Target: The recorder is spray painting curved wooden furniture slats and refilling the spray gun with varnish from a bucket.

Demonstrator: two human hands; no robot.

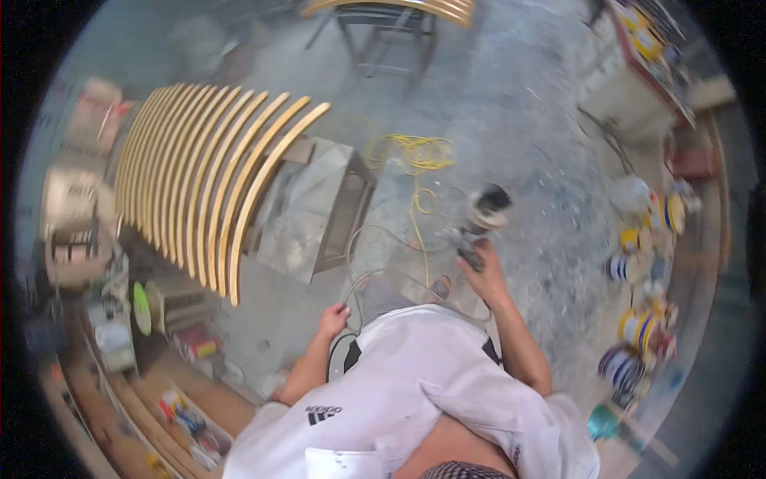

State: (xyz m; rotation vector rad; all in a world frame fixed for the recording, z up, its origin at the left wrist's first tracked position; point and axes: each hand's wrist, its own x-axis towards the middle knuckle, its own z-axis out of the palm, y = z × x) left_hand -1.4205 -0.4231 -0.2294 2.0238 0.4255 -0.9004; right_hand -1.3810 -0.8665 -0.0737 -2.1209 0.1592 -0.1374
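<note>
Spreading over most of the frame is a grey concrete floor (527,136), rough and speckled with dust. Next in size, in the upper left, a row of curved wooden slats (199,176) lies fanned side by side, pale yellow and smooth, each bent in the same long arc. They rest across a low metal table (315,203) at centre left with a dull grey sheet top; its far side is hidden under the slats. My white shirt (415,383) fills the lower middle, soft and creased, cut off by the bottom edge. Along the right edge stands a cluster of round paint tins (642,319), blurred, with blue, yellow and white bands. A thin yellow cord (419,156) lies in loose coils above centre and trails down toward me.

My right hand (483,275), just right of centre, is wrapped tight around the dark handle of a small power tool (483,215); its round head points up the frame and is smeared by motion, so I cannot make out its disc. My left hand (333,321), lower centre, is curled loosely by a thin grey cable (375,275); whether my fingers actually pinch it I cannot tell.
</note>
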